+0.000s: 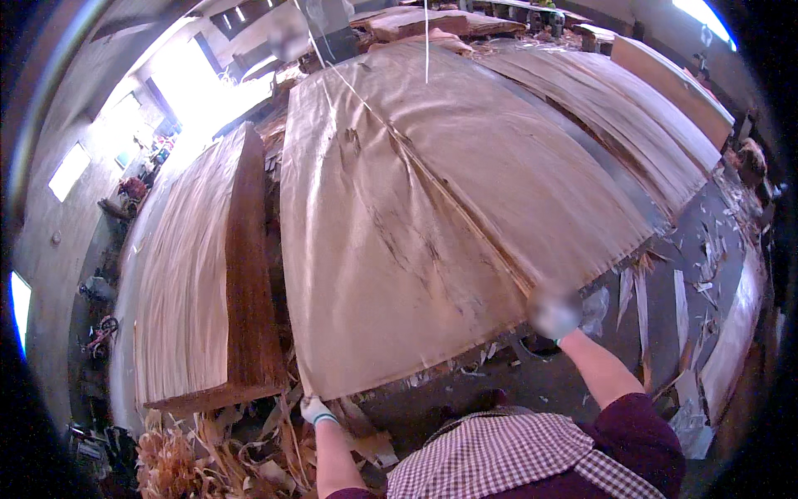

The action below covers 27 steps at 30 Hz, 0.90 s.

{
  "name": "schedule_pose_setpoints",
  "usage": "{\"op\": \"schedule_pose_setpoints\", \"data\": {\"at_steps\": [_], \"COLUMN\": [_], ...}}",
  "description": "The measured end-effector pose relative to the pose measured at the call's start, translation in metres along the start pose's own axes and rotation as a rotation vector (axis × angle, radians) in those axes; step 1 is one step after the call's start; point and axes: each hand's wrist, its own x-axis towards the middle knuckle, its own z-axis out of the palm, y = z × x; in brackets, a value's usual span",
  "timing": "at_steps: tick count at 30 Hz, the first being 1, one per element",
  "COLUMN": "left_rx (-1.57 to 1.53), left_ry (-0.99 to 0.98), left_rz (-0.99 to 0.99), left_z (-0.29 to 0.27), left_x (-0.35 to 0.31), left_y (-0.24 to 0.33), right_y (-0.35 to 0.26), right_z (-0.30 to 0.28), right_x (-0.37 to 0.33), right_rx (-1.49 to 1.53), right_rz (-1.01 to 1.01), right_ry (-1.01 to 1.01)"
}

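Note:
A broad, thin sheet of wood veneer (399, 241) spreads out before me, wavy, with dark splits and a long raised seam or fold running from its far side to its near edge. My left hand (314, 409), in a whitish glove, is closed at the sheet's near left corner. Farther right, my right hand (555, 314) is at the near edge, close to the end of the seam. A blur covers that hand, so its fingers cannot be made out. What lies under the sheet is mostly hidden.
A tall stack of veneer (195, 274) stands to the left. More veneer sheets (615, 116) lie at the right, beside a thick light-brown stack (673, 91). Torn veneer scraps (199, 453) heap at lower left, with strips (680, 308) on the floor at right. A thin white cord (426, 41) hangs at the far side.

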Motion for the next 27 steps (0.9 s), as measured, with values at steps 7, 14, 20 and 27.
{"op": "schedule_pose_setpoints", "data": {"at_steps": [7,14,20,27], "left_rx": [-0.11,0.086,-0.216,0.034], "left_ry": [0.127,0.16,-0.263,-1.118], "left_rz": [-0.249,-0.024,0.105,0.407], "left_z": [-0.031,-0.068,0.017,0.165], "left_x": [-0.031,-0.02,-0.051,-0.083], "left_y": [-0.003,0.008,0.113,0.187], "right_y": [-0.028,-0.011,0.01,-0.05], "right_z": [-0.065,-0.041,-0.052,0.001], "right_x": [-0.012,-0.024,-0.014,-0.171], "right_rx": [0.199,0.23,0.058,0.418], "right_rz": [0.205,0.253,0.397,0.765], "right_ry": [-0.001,0.134,0.107,0.547]}}
